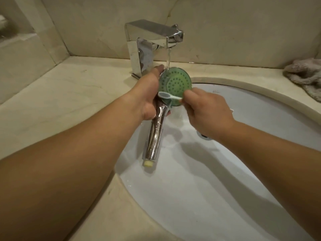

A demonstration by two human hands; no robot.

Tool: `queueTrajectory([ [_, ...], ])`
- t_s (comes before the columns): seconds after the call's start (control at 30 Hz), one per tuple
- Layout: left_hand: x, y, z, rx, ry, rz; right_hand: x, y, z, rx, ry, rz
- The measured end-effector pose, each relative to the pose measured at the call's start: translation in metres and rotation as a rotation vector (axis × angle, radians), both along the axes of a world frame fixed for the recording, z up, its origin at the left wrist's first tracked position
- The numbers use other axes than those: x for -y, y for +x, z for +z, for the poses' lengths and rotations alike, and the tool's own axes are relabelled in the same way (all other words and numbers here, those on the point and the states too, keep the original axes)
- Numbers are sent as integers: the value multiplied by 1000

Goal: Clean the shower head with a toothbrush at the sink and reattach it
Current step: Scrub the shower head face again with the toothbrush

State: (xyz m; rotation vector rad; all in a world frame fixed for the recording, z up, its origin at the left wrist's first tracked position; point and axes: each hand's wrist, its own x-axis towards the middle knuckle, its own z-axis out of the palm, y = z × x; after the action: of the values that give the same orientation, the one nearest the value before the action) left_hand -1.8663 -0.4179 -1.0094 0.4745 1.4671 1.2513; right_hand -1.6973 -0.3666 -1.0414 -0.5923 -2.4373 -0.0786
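Shower head scrubbed under a running tap above a white sink.

The beige stone counter [52,105] and wall surround the oval sink [260,119], its near rim cut off; a chrome faucet [147,40] stands at the far side, a crumpled towel [305,75] far right, partly out of view. The left hand [147,96] curls around the shower head [175,82], held over the basin, fingertips hidden behind it. The right hand [210,110] pinches the toothbrush [166,95], whose handle is mostly concealed; the drain [205,136] is half covered.
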Motion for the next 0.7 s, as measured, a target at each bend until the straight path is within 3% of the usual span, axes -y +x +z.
queueTrajectory([
  [0.1,1,0,1,4,-29,33,-7,1,7,-84,-85,-80],
  [0.23,4,3,5,-2,6,48,5,-4,7,-47,-37,14],
  [0.37,5,0,5,4,4,5,-4,-4,18,-128,-232,-124],
  [0.47,5,0,4,-16,20,-30,6,0,9,-8,-86,5],
  [0.6,6,1,4,-2,17,-18,-3,-2,18,-104,-198,-110],
  [0.7,6,1,4,6,3,12,9,-8,12,27,-71,28],
])
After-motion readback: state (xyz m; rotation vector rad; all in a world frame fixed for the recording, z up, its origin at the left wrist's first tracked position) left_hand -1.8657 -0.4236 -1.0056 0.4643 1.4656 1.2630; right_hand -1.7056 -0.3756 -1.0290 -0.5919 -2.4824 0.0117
